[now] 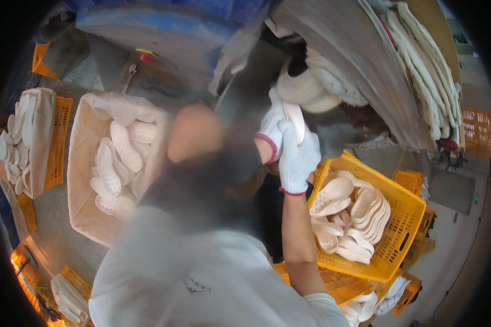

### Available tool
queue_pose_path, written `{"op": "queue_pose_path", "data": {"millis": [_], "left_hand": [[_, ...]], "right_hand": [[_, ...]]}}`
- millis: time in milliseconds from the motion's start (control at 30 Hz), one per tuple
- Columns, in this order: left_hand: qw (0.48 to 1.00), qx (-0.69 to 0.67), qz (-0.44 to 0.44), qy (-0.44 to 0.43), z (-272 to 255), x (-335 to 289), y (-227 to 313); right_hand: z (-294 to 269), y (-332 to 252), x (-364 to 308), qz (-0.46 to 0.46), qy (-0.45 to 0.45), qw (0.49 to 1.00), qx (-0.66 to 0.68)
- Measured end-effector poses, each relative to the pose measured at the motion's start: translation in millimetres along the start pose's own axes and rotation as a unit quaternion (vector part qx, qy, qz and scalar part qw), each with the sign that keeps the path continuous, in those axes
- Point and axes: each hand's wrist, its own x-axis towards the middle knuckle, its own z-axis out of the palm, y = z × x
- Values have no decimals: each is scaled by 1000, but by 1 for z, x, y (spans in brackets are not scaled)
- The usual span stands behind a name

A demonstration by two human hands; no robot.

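Both my hands wear white knit gloves with red cuffs. My left hand (273, 125) is closed on a white shoe sole (294, 121), at its far end and side. My right hand (300, 158) grips the near end of the same sole, thumb along it. The sole is held lengthwise, up against or just in front of a rounded cream buffing wheel (305, 92); whether they touch I cannot tell. Right of my forearm, a yellow crate (414, 212) holds several pale soles (373, 212), some stacked. At left, a cloth-lined bin (82, 163) holds perforated soles (112, 171).
A grey dust-covered hood (354, 60) overhangs the wheel, with white fluffy rolls (425, 71) to its right. A blue container (163, 27) stands at the back. Farther left is another lined orange crate (60, 141) of soles. A blurred patch covers the middle.
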Motion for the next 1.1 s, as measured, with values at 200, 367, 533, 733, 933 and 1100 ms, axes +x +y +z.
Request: {"op": "queue_pose_path", "data": {"millis": [200,367,533,733,933,1100], "left_hand": [[896,-353,-268,-12,12,-70,45],[891,-352,-283,-46,10,-96,45],[814,-477,-296,-151,17,-35,28],[790,-502,-289,-202,31,-45,28],[854,428,293,-47,-1,-51,13],[823,554,110,64,-2,24,17]], "right_hand": [[-80,-10,-105,56,-58,976,204],[-122,-10,-132,145,-151,965,158],[-89,-28,-59,-26,-221,975,-28],[-100,-42,-60,-63,-159,985,-25],[-99,-44,-82,151,-151,965,152],[-15,-13,23,18,-80,994,77]]}}
